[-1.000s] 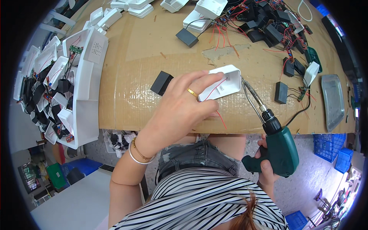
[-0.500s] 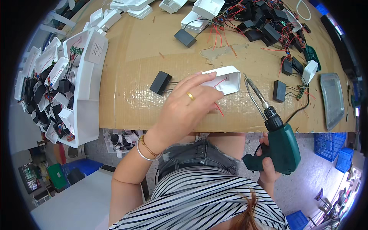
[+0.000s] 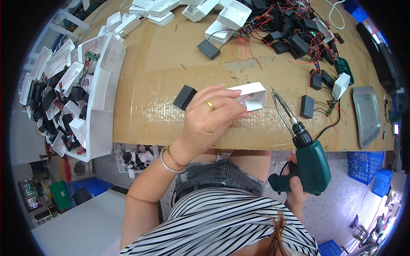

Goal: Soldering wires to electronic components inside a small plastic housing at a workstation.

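My left hand [image 3: 209,121] holds a white plastic casing [image 3: 253,94] with red wires down on the cardboard-covered table [image 3: 158,77], fingers over its near side. A black box [image 3: 184,97] lies just left of that hand. My right hand [image 3: 295,187] grips a green electric screwdriver [image 3: 309,164] below the table edge. Its long bit [image 3: 282,106] points up and left, the tip close to the casing's right end.
A white tray [image 3: 96,111] at the left edge holds several white casings and black boxes. More white casings, black boxes and red-wired boards crowd the far side. A grey metal tray [image 3: 367,115] lies at the right. Blue crates stand on the floor.
The left hand has turned the white casing so its open side shows. The screwdriver has stayed beside it, its bit tip a little nearer the casing's right end.
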Available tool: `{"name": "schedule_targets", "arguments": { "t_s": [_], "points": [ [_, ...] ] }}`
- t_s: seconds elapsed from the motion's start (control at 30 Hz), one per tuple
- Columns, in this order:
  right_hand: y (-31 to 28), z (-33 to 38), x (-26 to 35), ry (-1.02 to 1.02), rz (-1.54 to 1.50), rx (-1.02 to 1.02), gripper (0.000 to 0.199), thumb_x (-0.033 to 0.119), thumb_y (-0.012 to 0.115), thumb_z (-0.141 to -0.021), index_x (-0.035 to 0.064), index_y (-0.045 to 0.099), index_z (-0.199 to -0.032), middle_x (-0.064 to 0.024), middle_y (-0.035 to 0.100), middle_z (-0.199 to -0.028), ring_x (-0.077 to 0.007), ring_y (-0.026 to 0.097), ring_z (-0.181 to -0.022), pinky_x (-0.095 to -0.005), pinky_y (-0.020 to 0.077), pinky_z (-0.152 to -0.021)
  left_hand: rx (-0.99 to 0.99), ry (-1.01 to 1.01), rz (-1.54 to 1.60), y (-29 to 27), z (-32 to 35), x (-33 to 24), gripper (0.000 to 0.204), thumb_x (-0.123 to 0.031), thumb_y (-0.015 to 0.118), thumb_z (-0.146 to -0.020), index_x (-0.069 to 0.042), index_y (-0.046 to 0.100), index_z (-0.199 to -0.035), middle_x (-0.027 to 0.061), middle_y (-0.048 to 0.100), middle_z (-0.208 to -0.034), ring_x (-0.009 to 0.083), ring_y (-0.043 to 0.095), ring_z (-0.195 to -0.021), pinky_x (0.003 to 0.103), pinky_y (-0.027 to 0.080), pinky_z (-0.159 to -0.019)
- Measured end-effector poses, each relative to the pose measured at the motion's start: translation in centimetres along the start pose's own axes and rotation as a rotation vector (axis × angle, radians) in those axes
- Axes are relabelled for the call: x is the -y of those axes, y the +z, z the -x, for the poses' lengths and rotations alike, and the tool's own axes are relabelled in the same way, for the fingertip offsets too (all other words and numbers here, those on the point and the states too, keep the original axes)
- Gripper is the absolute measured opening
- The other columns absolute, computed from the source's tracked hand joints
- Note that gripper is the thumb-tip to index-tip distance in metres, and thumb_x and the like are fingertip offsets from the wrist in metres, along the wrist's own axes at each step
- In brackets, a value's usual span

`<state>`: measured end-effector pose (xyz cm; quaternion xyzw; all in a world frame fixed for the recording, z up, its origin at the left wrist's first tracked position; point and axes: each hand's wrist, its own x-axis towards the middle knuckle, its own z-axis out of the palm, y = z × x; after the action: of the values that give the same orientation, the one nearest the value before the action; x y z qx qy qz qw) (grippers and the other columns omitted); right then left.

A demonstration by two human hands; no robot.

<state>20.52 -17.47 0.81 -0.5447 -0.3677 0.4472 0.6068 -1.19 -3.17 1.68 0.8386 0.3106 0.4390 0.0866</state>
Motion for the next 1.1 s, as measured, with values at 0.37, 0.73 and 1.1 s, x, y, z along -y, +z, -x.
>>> {"name": "schedule_targets", "arguments": {
  "t_s": [0.37, 0.73, 1.1],
  "points": [
    [0.1, 0.3, -0.5, 0.031, 0.06, 0.045, 0.065, 0.034, 0.07, -0.068, -0.0044, 0.048, -0.115, -0.0136, 0.058, -0.098, -0.0139, 0.053, -0.07, -0.0248, 0.044, -0.062, -0.141, -0.234, -0.131, 2.9, -0.6, -1.5, 0.013, -0.004, 0.065, -0.067, -0.002, 0.057, -0.077, 0.0092, 0.054, -0.095, 0.0263, 0.052, -0.085, 0.039, 0.041, -0.074],
    [0.0, 0.3, -1.0, 0.09, 0.144, 0.095, 0.059, 0.024, 0.069, -0.071, -0.0015, 0.047, -0.118, -0.0123, 0.058, -0.101, -0.0139, 0.054, -0.073, -0.0264, 0.0452, -0.067, -0.053, -0.185, -0.26, 4.0, -0.2, -0.9, 0.016, -0.002, 0.058, -0.067, 0.003, 0.053, -0.081, 0.0108, 0.051, -0.097, 0.0273, 0.046, -0.095, 0.039, 0.037, -0.081],
    [1.4, -0.1, -0.3, 0.169, 0.153, 0.064, 0.055, 0.024, 0.07, -0.072, -0.0017, 0.049, -0.116, -0.0118, 0.059, -0.101, -0.0125, 0.054, -0.074, -0.0248, 0.0447, -0.067, -0.038, -0.149, -0.319, 4.0, -0.3, -0.8, 0.022, -0.006, 0.053, -0.065, 0.006, 0.055, -0.083, 0.0116, 0.05, -0.096, 0.0268, 0.046, -0.094, 0.039, 0.037, -0.081]
  ]
}}
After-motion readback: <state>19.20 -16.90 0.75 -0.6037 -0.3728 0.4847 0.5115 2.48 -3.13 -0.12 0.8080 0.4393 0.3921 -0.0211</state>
